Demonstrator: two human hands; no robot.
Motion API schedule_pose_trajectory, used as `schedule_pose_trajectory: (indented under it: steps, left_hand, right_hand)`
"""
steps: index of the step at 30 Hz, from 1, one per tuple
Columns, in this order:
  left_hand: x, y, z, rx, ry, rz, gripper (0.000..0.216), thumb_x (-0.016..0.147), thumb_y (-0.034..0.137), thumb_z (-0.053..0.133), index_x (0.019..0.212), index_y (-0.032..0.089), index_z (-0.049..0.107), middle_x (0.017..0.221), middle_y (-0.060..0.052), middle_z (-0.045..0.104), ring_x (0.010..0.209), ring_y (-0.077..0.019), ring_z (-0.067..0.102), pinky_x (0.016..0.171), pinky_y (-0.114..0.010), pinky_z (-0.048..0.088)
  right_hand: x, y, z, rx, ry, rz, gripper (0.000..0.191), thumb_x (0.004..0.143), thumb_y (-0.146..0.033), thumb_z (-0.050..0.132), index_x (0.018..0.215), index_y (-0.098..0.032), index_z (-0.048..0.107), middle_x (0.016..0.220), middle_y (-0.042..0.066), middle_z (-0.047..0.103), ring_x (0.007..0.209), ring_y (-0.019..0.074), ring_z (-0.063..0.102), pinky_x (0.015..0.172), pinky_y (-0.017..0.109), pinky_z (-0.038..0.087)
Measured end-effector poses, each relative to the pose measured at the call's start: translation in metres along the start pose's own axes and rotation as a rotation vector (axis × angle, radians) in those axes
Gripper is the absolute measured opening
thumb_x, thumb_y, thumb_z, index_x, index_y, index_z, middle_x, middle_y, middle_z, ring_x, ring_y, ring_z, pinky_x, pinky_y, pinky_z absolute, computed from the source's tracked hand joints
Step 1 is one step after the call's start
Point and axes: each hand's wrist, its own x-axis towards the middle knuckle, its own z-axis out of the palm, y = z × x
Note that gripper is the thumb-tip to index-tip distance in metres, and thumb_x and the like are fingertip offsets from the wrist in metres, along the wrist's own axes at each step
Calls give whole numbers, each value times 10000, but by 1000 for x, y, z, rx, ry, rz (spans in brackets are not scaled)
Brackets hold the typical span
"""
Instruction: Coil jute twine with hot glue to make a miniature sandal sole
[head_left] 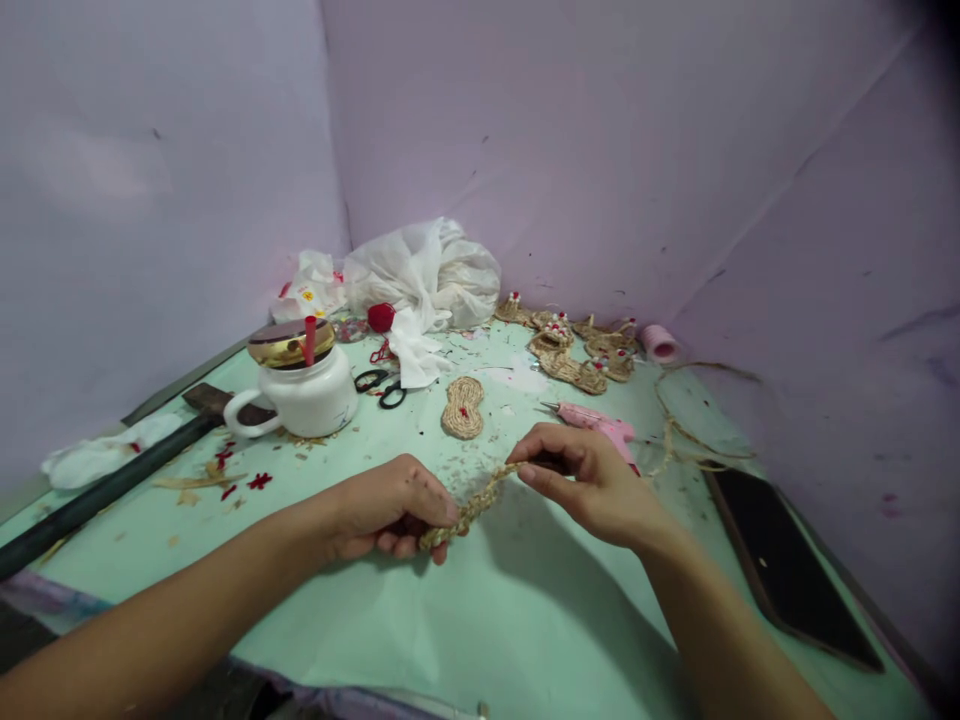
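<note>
Between my two hands stretches a braided strip of straw-coloured jute cord (481, 500), held above the table. My left hand (409, 508) is closed around its lower end, thumb on top. At the upper end, my right hand (574, 475) pinches the braid between thumb and fingertips. Just beyond them lies a small sole-shaped jute piece (463, 408) with a red mark at its middle. Behind my right hand rests a pink glue gun (596, 420), its nozzle pointing left. Loose jute cord (670, 425) curls on the right.
On the left stand a white mug (315, 395) with a gold lid and a hammer (135, 465). Black-handled scissors (381, 385) lie near a white plastic bag (427, 265). Small jute slippers (566, 355) sit at the back; a phone (791, 565) lies at the right edge.
</note>
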Motion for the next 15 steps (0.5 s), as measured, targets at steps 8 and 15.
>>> schedule_pose_trajectory:
  steps: [8, 15]
  left_hand:
    - [0, -2, -1, 18, 1, 0, 214, 531, 309, 653, 589, 103, 646, 491, -31, 611, 306, -38, 387, 270, -147, 166]
    - [1, -2, -2, 34, 24, 63, 208, 564, 310, 632, 578, 103, 644, 487, -23, 594, 312, -37, 375, 283, -153, 158]
  right_hand:
    - [-5, -7, 1, 83, -49, 117, 207, 714, -341, 645, 650, -150, 601, 552, -23, 485, 508, 93, 382, 457, 229, 279]
    - [-4, -6, 1, 89, -40, 188, 194, 710, -328, 637, 637, -161, 572, 520, -52, 424, 480, 78, 329, 438, 221, 241]
